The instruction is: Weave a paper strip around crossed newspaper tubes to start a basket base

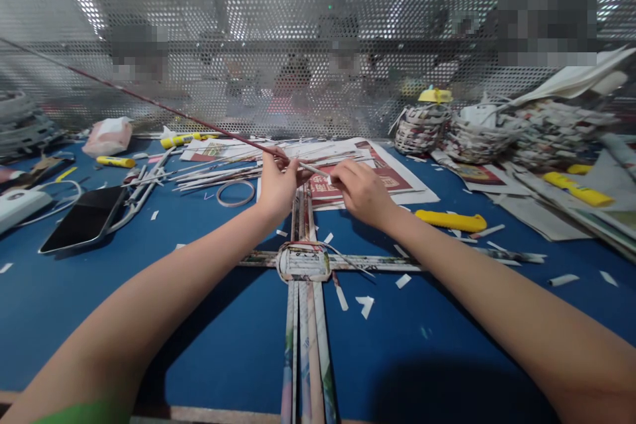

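Observation:
My left hand (279, 187) pinches a long, thin rolled-paper tube (189, 116), dark red, that slants up to the far left. The tube's pale end reaches across to my right hand (360, 189), whose fingers are closed on it. Both hands are raised over the far arm of a cross woven from newspaper tubes (304, 264), which lies flat on the blue table. A thin strand wraps the cross's middle, and its loose end lies to the right. Behind my hands is a red and white printed sheet (397, 175).
Thin paper tubes (213, 175) and a tape ring (235, 193) lie behind to the left, near a phone (84, 218). A yellow utility knife (451, 220) rests at right. Woven paper baskets (422, 127) stand at the back right before a perforated metal screen (298, 33). Paper scraps are scattered about.

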The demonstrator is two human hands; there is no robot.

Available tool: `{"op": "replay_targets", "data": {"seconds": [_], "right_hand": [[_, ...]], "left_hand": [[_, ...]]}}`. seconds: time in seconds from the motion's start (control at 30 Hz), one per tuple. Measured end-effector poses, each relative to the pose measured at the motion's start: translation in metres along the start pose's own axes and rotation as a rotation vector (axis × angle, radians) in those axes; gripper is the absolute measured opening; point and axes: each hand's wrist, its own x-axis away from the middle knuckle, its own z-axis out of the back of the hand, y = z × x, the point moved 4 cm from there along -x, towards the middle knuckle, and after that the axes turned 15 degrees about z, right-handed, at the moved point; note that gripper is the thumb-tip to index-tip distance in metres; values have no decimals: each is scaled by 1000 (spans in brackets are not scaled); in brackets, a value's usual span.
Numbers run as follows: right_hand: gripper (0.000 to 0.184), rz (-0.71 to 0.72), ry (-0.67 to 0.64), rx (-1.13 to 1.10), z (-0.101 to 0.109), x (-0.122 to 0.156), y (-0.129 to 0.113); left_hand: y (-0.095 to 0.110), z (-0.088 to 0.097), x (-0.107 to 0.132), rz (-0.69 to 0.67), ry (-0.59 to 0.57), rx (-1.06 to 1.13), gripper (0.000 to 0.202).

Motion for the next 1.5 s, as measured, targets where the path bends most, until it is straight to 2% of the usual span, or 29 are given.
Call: {"op": "replay_targets", "data": {"seconds": [0.13,0.3,0.37,0.43,0.5,0.53,0.57,0.6,0.67,0.7,0.77,0.87,0.93,1.03,1.13,1.23,1.37,1.43,1.5], "right_hand": [[23,-121,83,-27,10,0,8],[22,-325,63,164,21,2,25],[20,-429,24,148,23,2,32],[23,-520,-40,39,24,0,36],[28,-581,-165,-105,26,-3,33],[33,-586,-274,-170,27,-6,27],[36,-556,-393,-228,29,-8,19],[35,-467,-537,-297,30,-12,7],[30,-229,-716,-440,36,-20,-23],[25,-103,-710,-528,42,-25,-39],[23,69,-555,-563,57,-36,-62],[25,121,-248,-220,78,-47,-75],[26,56,-177,1,83,-47,-73],[35,-56,-262,101,80,-40,-61],[41,-105,-329,120,75,-34,-50],[32,-150,-402,177,73,-32,-41],[22,-215,-601,190,68,-23,-27],[21,-230,-670,150,63,-15,-20],[19,-237,-721,73,56,-4,-16]], "left_hand": [[4,5,-5,34,39,23,23],[4,1,-2,12,-3,-107,23],[6,-3,2,-71,-48,-262,21],[12,-7,8,-232,-71,-495,20],[18,-11,15,-406,-38,-795,17],[21,-13,19,-470,-1,-951,16],[24,-14,22,-515,42,-1102,15],[27,-16,25,-551,83,-1239,17],[32,-19,31,-635,136,-1464,21],[34,-22,35,-688,146,-1548,22],[36,-26,41,-787,145,-1653,22],[36,-32,49,-872,91,-1646,16],[36,-35,52,-903,32,-1588,14],[37,-36,54,-908,-57,-1471,18],[41,-35,54,-849,-122,-1282,18],[48,-34,56,-827,-156,-1135,15],[64,-39,67,-849,-228,-1017,6],[71,-45,75,-812,-337,-1037,6],[70,-51,87,-746,-522,-1123,9]]}}
